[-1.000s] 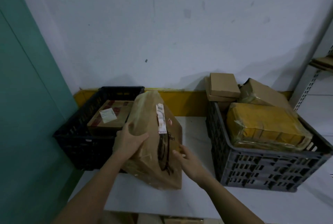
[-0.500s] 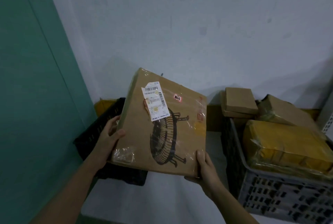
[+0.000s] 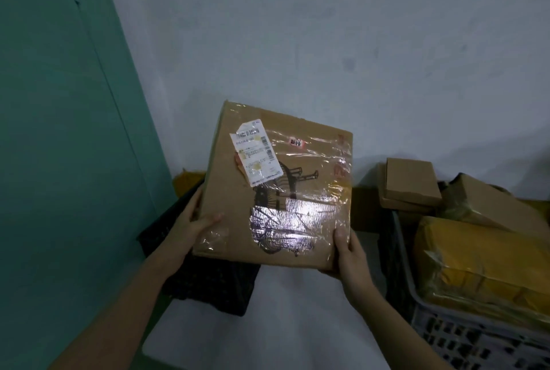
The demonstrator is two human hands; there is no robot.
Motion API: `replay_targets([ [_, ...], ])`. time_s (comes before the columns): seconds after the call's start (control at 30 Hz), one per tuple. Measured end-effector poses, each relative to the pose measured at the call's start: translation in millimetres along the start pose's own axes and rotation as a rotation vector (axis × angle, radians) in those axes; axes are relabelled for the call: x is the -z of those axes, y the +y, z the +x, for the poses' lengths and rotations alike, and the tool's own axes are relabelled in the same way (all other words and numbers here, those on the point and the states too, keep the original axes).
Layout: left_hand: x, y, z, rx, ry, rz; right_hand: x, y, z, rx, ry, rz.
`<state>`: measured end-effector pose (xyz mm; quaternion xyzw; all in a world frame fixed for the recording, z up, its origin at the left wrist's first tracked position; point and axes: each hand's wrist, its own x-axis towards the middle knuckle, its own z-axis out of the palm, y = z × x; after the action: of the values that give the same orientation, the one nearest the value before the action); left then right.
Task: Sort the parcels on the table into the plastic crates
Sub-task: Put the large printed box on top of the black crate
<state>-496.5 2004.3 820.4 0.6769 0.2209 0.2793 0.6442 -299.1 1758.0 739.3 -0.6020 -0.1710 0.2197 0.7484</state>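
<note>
2 bare forearms, sleeveless to the frame edge, hands (image 3: 190, 229) ungloved

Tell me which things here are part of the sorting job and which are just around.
Job:
- fan-print box, held up by left hand and right hand
- black crate
- grey crate, with yellow parcel and brown boxes
- white table

Just around:
- teal panel
- white wall

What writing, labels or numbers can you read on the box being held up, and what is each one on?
None can be read.
White shipping label on the cardboard box: barcodes and print, too blurred.
Small red sticker near the box's top edge: characters too small.
Faint red marks by its right edge: blurred under the tape.
Black print: a drawing, no words.
</note>
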Motion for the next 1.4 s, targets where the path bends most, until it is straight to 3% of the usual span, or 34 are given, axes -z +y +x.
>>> replay_targets([
  [0.23, 15, 1, -1, -0.055, 0.234, -0.198, -15, -32, 23, 0.016, -0.108, -0.1],
  [0.6, 136, 76, 47, -0.055, 0.467, -0.083, -106, -20, 60, -0.143, -0.339, -0.65],
  [0.77, 204, 96, 86, 0.084, 0.353, 0.054, -164, 18, 74, -0.213, -0.331, -0.696],
  [0.97, 249, 63, 132, 0.291, 0.22, 0.127, -224, 95, 86, -0.27, -0.214, -0.584],
  [1.13, 261, 23, 187, 0.615, 0.117, 0.172, -250, 116, 110, -0.287, -0.019, -0.434],
  [1.4, 253, -39, 250, 0.793, -0.066, 0.448, -253, 136, 121, -0.273, 0.124, -0.333],
])
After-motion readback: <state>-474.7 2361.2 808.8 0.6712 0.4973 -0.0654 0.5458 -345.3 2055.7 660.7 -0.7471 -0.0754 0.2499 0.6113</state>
